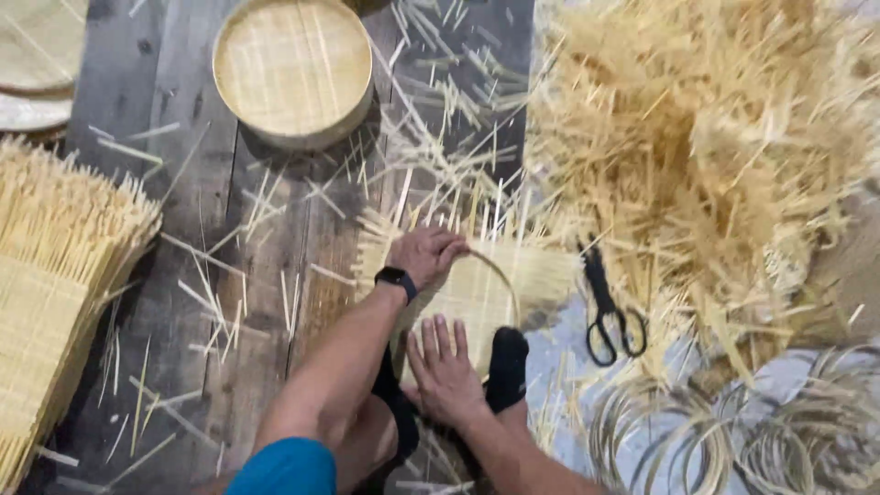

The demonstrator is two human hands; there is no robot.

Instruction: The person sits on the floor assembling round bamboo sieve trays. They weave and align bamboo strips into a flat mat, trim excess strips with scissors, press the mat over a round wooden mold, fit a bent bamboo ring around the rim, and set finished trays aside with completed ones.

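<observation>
Dark plank floor (174, 82) strewn with bamboo strips, our left hand (424, 256) curled around the hoop (500, 275) atop the woven mat (477, 293), our right hand (445, 367) pressed flat, fingers spread, on its near edge, scissors (607, 312) just beside.

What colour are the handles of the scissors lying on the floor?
Black. The scissors show best in the head view, lying right of the woven mat.

Pale straw woven mat (477, 298), black scissors (610, 312), dark grey planks (174, 82).
</observation>
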